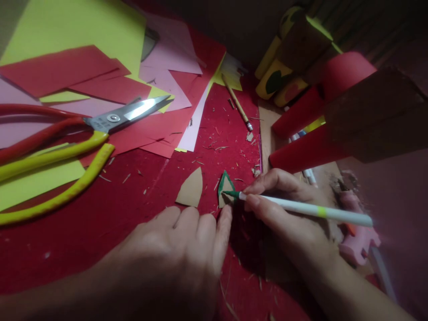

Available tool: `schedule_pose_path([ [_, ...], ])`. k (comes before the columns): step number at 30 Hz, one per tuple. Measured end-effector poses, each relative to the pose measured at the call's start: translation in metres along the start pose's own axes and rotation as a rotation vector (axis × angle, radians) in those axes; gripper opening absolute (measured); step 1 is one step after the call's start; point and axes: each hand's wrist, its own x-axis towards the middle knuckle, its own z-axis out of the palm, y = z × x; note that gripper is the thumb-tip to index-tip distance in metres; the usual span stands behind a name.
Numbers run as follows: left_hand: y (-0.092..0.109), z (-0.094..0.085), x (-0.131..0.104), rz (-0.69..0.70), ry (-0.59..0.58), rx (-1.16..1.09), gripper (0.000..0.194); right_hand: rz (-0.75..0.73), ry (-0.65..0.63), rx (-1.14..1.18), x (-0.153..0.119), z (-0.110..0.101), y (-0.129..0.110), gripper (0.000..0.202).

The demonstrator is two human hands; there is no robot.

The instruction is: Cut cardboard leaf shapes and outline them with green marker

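My right hand (pixel 284 209) grips a white felt-tip marker (pixel 294 206), its green tip resting on a small pointed cardboard piece (pixel 228 197). Green ink lines the edges of that piece, while its middle is bare brown. With its fingers curled together, my left hand (pixel 187 249) holds the piece down at its lower edge with a fingertip. Just beyond my left knuckles lies a second, plain brown pointed cardboard piece (pixel 191 188). Scissors (pixel 113 122) with red and yellow handles lie to the left, blades partly apart.
Red, pink and yellow paper sheets (pixel 80 26) overlap at the upper left. A short pencil (pixel 237 102) lies among scraps on the red surface (pixel 150 263). Red tubes (pixel 310 145) and yellow tubes (pixel 272 82) joined to brown pieces stand right. A pink glue gun (pixel 356 227) lies beyond my right hand.
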Motion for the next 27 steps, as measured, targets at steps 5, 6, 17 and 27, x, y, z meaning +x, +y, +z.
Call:
schedule_pose_path([
  [5,-0.0016,0.0006,0.0003,-0.016,0.012,-0.028,0.040,-0.005,-0.024,-0.048,0.0014,-0.0016,-0.0003,0.011],
  [6,-0.0018,0.0007,0.0001,-0.014,0.012,-0.028,0.040,-0.009,-0.026,-0.063,0.0017,-0.0017,-0.0008,0.011],
  [17,0.0003,0.0005,0.0004,-0.050,-0.018,-0.059,0.036,-0.010,-0.081,-0.137,0.0014,-0.0018,-0.0048,0.013],
  [27,0.0005,0.0006,0.0001,-0.044,-0.039,-0.018,0.036,-0.015,-0.055,-0.164,0.0020,-0.0013,-0.0032,0.009],
])
